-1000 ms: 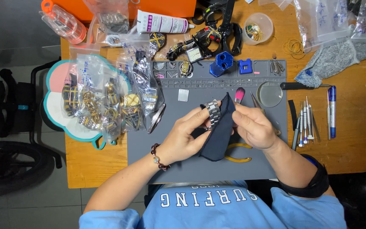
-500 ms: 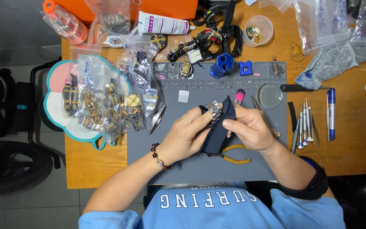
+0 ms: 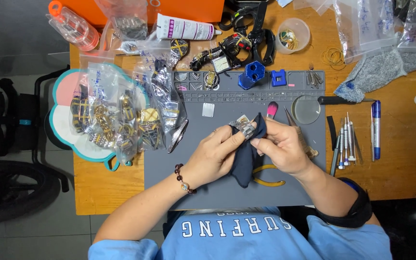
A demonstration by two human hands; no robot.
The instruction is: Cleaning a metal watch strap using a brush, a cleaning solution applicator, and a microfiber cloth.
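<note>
Left hand (image 3: 215, 156) pinches metal watch bracelet (image 3: 242, 127) at fingertips; right hand (image 3: 280, 147) presses dark cloth (image 3: 246, 154) against it, fingers closed on cloth. Both over middle of grey mat (image 3: 208, 190). Yellow-handled pliers (image 3: 266, 175) just beneath the hands; magnifier (image 3: 306, 109) near mat's right edge.

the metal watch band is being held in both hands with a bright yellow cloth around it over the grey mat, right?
Not quite: the cloth is dark navy, not yellow. The head view shows the left hand and right hand holding the metal watch band with it over the grey mat.
</note>
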